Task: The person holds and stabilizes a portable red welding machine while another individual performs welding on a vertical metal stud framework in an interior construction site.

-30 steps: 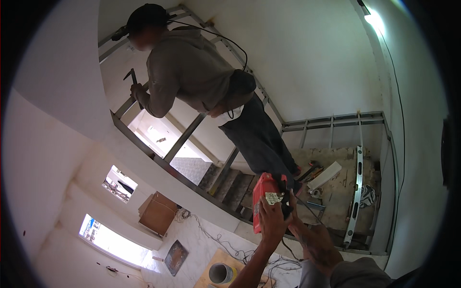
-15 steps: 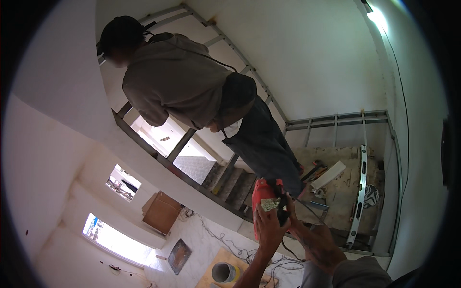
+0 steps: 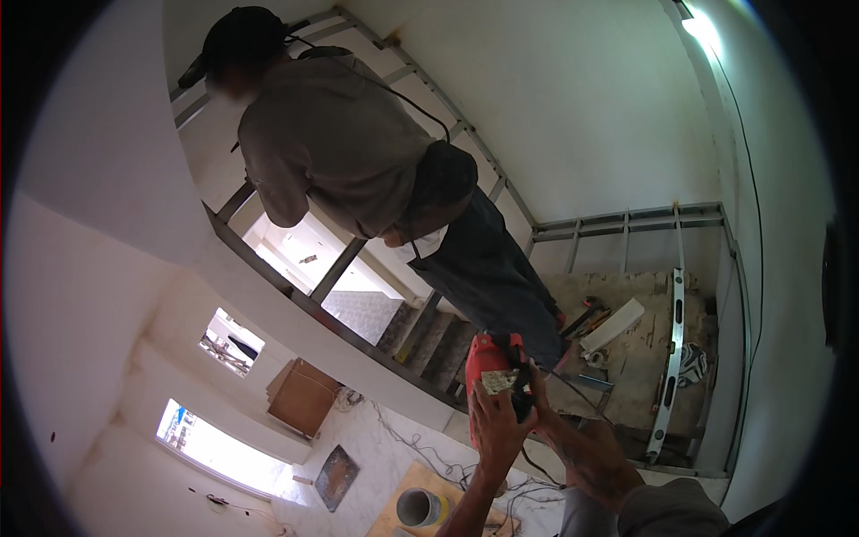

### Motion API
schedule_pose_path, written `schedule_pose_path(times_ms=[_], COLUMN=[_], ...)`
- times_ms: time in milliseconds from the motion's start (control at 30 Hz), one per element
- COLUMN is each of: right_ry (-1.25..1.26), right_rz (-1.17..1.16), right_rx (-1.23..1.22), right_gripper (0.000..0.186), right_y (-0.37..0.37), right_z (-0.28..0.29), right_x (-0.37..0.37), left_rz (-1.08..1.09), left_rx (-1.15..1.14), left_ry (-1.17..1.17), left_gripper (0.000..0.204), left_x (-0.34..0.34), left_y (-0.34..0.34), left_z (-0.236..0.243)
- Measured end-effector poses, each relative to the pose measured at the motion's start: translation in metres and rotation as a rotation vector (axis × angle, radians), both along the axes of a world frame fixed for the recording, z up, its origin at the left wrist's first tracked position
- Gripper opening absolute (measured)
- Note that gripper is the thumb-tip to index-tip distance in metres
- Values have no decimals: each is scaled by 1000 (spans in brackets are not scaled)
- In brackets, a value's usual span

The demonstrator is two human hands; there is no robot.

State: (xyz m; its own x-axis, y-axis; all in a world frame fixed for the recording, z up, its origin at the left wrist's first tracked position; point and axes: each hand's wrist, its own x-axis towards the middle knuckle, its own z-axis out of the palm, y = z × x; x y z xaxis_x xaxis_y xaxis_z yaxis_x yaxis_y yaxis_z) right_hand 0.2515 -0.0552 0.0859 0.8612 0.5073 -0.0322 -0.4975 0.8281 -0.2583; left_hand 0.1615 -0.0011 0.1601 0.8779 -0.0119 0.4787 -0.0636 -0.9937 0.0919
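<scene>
A red and black power tool (image 3: 486, 360) is held up in front of me, with a pale, worn label on its side; its exact kind I cannot make out. My left hand (image 3: 497, 419) is closed round its near side, fingers spread across the red body. On its right side my right hand (image 3: 548, 422) grips the black part, its fingers partly hidden behind the tool. A dark cord (image 3: 537, 464) hangs below my hands. Just beyond the tool are the dark trousers of a co-worker (image 3: 344, 148) in a grey top and black cap, who faces left toward the metal frame.
A metal stud frame (image 3: 335, 268) runs along the left ledge, with stairs (image 3: 438, 340) behind it. Right, a long spirit level (image 3: 667, 376) lies on a board platform (image 3: 644, 304) beside hand tools (image 3: 595, 318). Far below are a bucket (image 3: 419, 508), tangled cables (image 3: 447, 470) and a brown box (image 3: 304, 398).
The co-worker's head has lifted and turned a little, and the upper body has shifted slightly to the right. My hands and the red tool stay nearly where they were.
</scene>
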Motion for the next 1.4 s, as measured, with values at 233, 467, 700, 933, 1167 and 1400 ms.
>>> schedule_pose_path(times_ms=[233, 467, 700, 933, 1167, 1400], right_ry=[-18, -50, -69, -65, -101, -87], right_rz=[2, 38, 69, 80, 117, 101], right_rx=[39, 109, 164, 197, 202, 232], right_gripper=[71, 71, 71, 71, 71, 73], right_y=[5, 11, 19, 28, 24, 24], right_z=[-10, -22, -35, -43, -37, -41], right_x=[4, 10, 15, 20, 15, 20], left_rz=[32, 25, 24, 25, 38, 28], left_rx=[37, 22, 22, 8, -5, 3], left_ry=[11, 11, 9, 4, 17, 2], left_gripper=[66, 68, 68, 68, 68, 69], left_x=[-1, -2, -2, -4, -6, -2], left_y=[0, 1, 2, 3, 4, 5], left_z=[2, 3, 2, 1, 1, -2])
